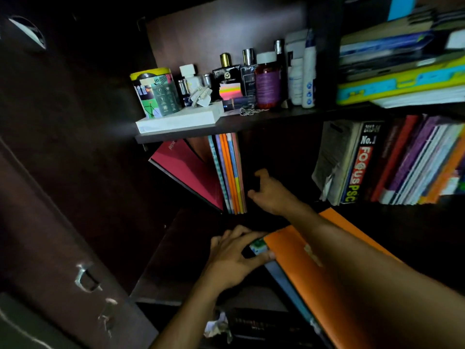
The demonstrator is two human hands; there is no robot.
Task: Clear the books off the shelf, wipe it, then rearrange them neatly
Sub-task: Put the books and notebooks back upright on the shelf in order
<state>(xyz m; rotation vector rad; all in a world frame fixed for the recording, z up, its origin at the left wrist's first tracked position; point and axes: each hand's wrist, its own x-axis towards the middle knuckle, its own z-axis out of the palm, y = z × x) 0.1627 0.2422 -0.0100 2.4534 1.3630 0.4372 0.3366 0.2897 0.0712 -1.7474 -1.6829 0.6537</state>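
Gripping orange books [309, 268] (left hand [236, 258]) below shelf [186, 243].

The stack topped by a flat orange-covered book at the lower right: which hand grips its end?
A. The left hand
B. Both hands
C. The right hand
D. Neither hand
A: the left hand curls round the end of the stack topped by the flat orange-covered book, while the right hand reaches into the dark shelf beside the upright thin notebooks.

Person, head view: left hand [234, 255] and right hand [273, 195], both bare; forearms bare, no sleeves, rings or watch visible.
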